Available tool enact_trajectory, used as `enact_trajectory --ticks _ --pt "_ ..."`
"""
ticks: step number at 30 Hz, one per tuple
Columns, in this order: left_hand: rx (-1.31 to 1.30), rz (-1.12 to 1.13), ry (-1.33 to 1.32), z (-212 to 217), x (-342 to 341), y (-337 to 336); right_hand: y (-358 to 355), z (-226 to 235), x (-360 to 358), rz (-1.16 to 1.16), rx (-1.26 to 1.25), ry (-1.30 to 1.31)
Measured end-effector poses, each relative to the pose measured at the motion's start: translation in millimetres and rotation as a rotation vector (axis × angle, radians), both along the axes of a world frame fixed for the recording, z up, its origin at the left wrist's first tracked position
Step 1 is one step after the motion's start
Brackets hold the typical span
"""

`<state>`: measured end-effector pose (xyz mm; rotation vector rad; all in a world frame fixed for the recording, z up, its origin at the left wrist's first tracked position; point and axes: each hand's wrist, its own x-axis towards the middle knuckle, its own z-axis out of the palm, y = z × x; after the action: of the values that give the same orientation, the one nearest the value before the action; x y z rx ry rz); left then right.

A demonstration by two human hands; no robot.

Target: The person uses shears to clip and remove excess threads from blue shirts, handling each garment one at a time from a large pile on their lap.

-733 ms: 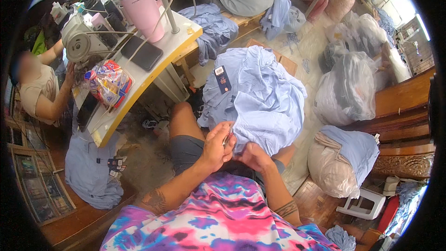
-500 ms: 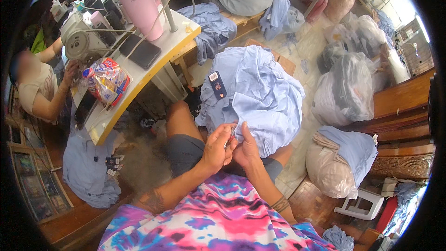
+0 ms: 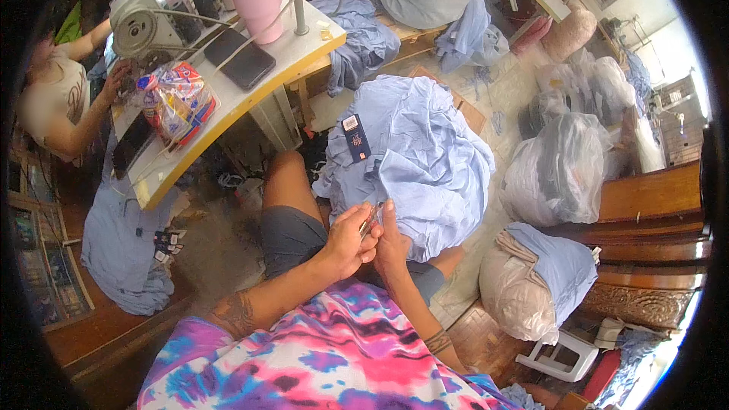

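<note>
Left hand (image 3: 348,243): fingers are closing around a small, slim, silver metal hand tool (image 3: 367,224); whether its tips are standing apart or together cannot be told.

Right hand (image 3: 392,247): thumb is pointing up beside the tool's tip, the other fingers partly hidden; whether they are gripping cloth cannot be told.

Pale blue, crumpled fabric heap (image 3: 433,167): it is lying in front of the person, over and beyond the knees, its near edge meeting the hands. A dark navy, rectangular card tag (image 3: 355,140) is resting on its upper left.

Change: the right hand, lower and with its thumb bent down against the cloth in the earliest view, is now standing upright with its thumb raised, close against the left hand. The left hand is keeping its hold on the tool. In judgement, this is bringing both hands to one small spot at the near edge of the fabric, with the heap itself staying in place.

Surroundings: a white-topped, yellow-edged table (image 3: 296,52) is standing at upper left, carrying a pink, dark-lidded tumbler (image 3: 254,4) and a black, flat phone (image 3: 241,58). A beige, plastic-wrapped bundle (image 3: 516,296) is sitting at right, pale blue cloth draping over it.
</note>
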<state>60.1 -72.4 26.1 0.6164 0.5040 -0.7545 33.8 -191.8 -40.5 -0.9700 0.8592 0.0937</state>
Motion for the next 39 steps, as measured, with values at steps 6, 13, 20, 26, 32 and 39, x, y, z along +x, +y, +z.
enact_trajectory --ticks 6,13,20,26,32,39 --pt "0.067 0.015 -0.082 -1.9 -3.9 2.7 -7.3 2.3 8.6 0.083 -0.081 0.054" --pt "0.012 -0.022 -0.044 9.7 3.0 16.5 -18.9 9.7 18.8 0.206 -0.016 -0.033" --pt "0.004 -0.007 -0.011 5.5 4.8 14.2 -13.2 -0.7 17.3 0.133 -0.098 -0.104" --pt "0.032 0.040 -0.002 3.4 2.6 13.5 -7.6 -0.4 15.8 0.149 0.017 -0.131" --pt "0.076 0.019 -0.062 7.5 2.2 10.3 -5.8 -8.2 17.6 0.100 -0.045 -0.124" --pt "0.096 0.001 -0.128 9.2 -2.8 12.7 7.0 29.8 20.2 0.105 0.075 -0.014"
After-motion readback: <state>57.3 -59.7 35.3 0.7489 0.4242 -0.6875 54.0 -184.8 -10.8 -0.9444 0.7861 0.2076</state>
